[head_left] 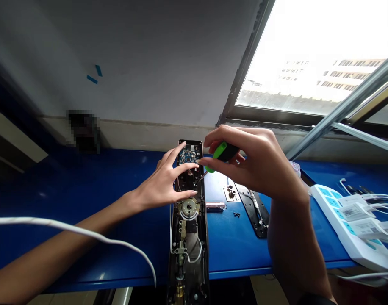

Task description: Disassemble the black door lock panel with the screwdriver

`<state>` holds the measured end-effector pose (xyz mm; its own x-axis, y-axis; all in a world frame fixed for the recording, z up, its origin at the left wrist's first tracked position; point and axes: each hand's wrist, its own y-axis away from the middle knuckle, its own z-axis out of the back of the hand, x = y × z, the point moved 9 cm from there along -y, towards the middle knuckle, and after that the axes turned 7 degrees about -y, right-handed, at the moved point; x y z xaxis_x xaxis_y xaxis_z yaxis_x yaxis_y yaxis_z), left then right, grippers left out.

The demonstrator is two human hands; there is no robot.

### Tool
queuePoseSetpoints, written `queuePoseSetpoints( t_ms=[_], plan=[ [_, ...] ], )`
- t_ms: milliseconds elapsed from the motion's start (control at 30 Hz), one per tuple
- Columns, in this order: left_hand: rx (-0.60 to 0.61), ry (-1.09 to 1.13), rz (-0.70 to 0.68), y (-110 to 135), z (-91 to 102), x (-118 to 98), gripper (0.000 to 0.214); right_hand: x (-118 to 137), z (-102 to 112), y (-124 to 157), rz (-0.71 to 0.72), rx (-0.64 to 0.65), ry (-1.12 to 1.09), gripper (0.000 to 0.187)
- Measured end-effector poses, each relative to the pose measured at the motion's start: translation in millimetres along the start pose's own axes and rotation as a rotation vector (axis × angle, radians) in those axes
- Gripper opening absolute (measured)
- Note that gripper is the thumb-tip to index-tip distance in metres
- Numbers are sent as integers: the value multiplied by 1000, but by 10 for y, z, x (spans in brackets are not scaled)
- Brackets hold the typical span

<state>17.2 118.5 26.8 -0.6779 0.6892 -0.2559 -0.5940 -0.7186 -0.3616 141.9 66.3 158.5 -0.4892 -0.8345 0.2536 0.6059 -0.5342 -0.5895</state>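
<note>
Left hand: The left hand (160, 184) was spread wide, its fingertips resting around the upper end of an electronic door lock (188, 220), holding nothing.

Right hand: The right hand (249, 163) was closed narrowly on a green-handled screwdriver (222, 154), whose shaft angled down to the lock just below a circuit board (187, 156).

Lock: It lay lengthwise on the blue bench (86, 182), open and face-down, with its round spindle hub (189, 207) and thin white wires showing.

Beside it: To the right lay a pinkish metal cylinder (215, 206), a small plate (231, 192), a few tiny screws (236, 214) and a long black bracket (253, 209).

Far right: A white power strip (346, 224) carried several plugged-in adapters (356, 212).

Behind: A bright window (308, 55) stood above the bench.

Foreground: A white cable (70, 228) crossed over the left forearm.
</note>
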Motion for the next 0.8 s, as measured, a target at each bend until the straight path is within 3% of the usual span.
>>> queuePoseSetpoints(
  t_ms=[167,400,600,800],
  plan=[
    [-3,2,11,1,7,4,67,27,-28,3,22,7,-26,37],
    [-7,3,-16,-1,10,-11,66,-31,-5,-8,-30,11,26,17],
    [-41,2,-37,4,33,-28,62,21,-29,-1,1,34,-45,40],
    [-85,-6,-78,7,77,-92,58,-8,-26,-4,-20,23,-18,27]
  ],
)
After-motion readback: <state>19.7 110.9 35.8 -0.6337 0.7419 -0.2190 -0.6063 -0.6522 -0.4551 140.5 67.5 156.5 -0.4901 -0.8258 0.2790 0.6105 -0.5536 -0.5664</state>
